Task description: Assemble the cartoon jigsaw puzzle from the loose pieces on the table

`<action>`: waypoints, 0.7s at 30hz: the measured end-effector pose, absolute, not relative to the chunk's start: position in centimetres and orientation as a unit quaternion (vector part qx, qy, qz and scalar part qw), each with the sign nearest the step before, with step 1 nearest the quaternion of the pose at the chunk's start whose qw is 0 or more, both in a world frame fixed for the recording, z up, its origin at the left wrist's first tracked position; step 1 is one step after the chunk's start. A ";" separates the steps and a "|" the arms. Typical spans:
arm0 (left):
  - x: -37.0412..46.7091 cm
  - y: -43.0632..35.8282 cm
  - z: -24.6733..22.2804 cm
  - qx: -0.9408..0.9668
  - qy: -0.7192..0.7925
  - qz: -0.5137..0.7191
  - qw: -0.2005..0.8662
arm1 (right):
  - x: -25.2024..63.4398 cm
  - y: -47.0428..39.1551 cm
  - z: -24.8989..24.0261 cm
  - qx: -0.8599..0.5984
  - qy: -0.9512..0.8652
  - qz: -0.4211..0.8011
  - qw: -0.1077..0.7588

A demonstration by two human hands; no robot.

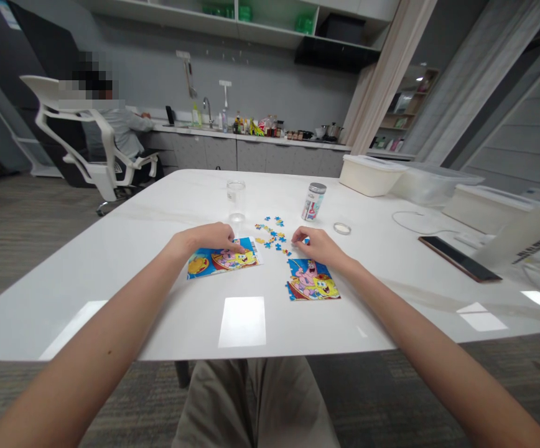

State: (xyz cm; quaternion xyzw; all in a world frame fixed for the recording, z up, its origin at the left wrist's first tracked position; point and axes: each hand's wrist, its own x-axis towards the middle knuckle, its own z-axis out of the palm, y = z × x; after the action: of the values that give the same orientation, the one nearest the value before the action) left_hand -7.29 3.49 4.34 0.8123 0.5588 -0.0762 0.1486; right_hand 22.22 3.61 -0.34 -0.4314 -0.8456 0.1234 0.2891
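My left hand (216, 238) lies on a cartoon picture card (221, 261), its index finger stretched out over the yellow figure and touching the card. It holds nothing. To its right lies a partly joined jigsaw puzzle (314, 280) showing the same pink and yellow figures, with an uneven left edge. Just above that puzzle, the fingers of my right hand (319, 244) are curled together, and a bit of blue puzzle piece (307, 241) shows under them. Loose puzzle pieces (272, 235) in blue and yellow are scattered between my hands.
Behind the pieces stand a clear jar (236, 202) and a silver-lidded tin (313, 202). A ring-shaped lid (342, 228) lies by the tin. On the right are a dark phone-like slab (459, 257), a cable and storage boxes (372, 174). A person sits in a white chair (106, 143) at back left.
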 end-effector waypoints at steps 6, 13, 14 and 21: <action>-7.4 3.7 4.2 0.817 0.553 -0.078 0.142 | 22.0 3.6 -0.2 -0.415 -0.844 0.140 0.309; -7.4 3.7 4.1 0.818 0.552 -0.081 0.144 | 21.2 2.5 0.7 -0.391 -0.814 0.330 0.277; -7.4 3.7 4.1 0.819 0.550 -0.083 0.141 | 21.1 2.3 0.8 -0.380 -0.811 0.364 0.256; -7.4 3.8 4.1 0.815 0.555 -0.086 0.141 | 20.6 1.4 0.8 -0.352 -0.788 0.459 0.212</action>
State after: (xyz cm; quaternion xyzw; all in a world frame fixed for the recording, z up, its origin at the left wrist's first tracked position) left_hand -7.43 3.76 4.06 0.8152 0.5552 -0.0859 0.1407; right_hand 20.59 1.39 0.84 -0.3516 -0.7878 0.4590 0.2120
